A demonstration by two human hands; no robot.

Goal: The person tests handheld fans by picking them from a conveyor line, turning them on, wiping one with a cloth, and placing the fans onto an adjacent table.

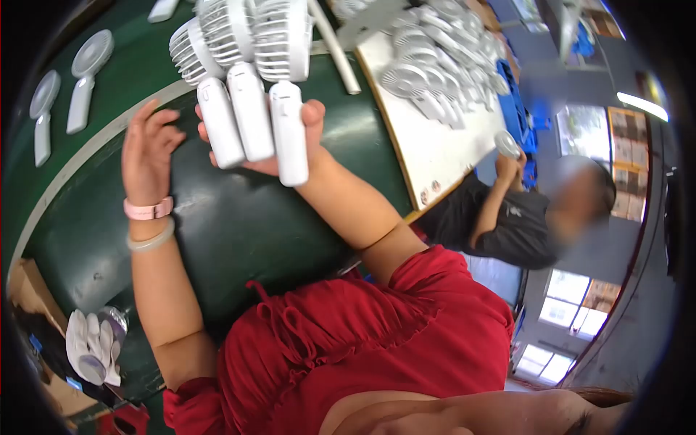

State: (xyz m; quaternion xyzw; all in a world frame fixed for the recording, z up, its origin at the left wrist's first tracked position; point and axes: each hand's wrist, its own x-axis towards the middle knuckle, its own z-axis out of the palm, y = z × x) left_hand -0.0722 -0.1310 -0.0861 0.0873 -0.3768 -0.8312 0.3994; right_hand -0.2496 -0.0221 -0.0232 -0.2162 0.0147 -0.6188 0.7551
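My right hand is closed around three white handheld fans, held side by side with their round caged heads up. Its thumb presses the right-hand fan, and fingertips show at the left of the group. Just left of the fans, my left hand is raised with loosely bent fingers apart, holding nothing. It wears a pink watch and a pale bangle. Two more white handheld fans, one nearer and one farther, lie on the green surface at the upper left.
A white-topped table at the right carries a heap of white fans. A co-worker in dark clothes there holds a small white object. White gloves lie at the lower left. A white rod lies beyond the fans.
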